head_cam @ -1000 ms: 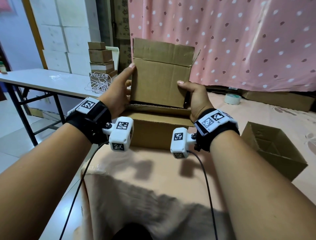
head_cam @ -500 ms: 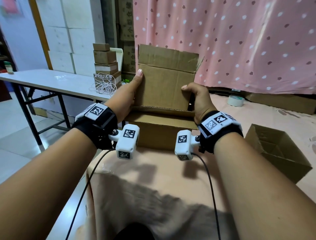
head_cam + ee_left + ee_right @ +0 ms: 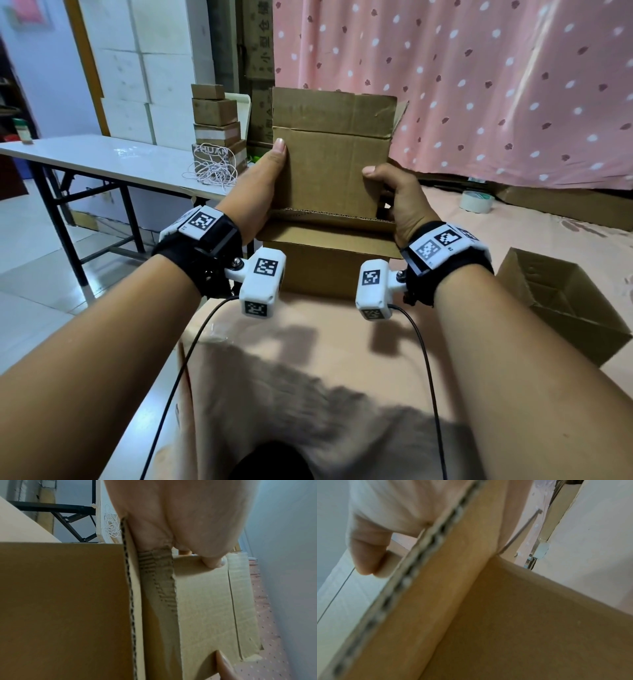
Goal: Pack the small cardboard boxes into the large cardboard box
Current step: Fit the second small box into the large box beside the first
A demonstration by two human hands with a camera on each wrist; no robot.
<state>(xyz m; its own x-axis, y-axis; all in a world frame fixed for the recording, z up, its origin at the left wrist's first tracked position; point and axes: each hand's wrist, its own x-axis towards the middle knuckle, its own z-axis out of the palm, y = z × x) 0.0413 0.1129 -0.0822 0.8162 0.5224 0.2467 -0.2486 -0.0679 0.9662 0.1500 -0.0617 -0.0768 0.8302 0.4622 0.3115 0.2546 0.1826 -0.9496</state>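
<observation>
A small brown cardboard box (image 3: 330, 164) with raised top flaps stands upright in the mouth of a wider cardboard box (image 3: 325, 270) at the table's near edge. My left hand (image 3: 265, 178) grips its left side, thumb straight up along the front edge and fingers behind. My right hand (image 3: 394, 192) grips the right side, thumb on the front face and fingers curled round the corner. In the left wrist view, my palm (image 3: 188, 520) lies against the corrugated edges (image 3: 157, 581). The right wrist view shows my hand (image 3: 385, 520) against blurred cardboard (image 3: 505, 615).
Another open cardboard box (image 3: 561, 301) sits on the peach-covered surface (image 3: 308, 342) at the right. A tape roll (image 3: 476, 201) lies near the pink curtain. On the white table (image 3: 102, 161) to the left are stacked small boxes (image 3: 217, 130) and tangled string (image 3: 212, 169).
Both hands keep the same hold on the small box above the wider box. Only the head view has shifted slightly.
</observation>
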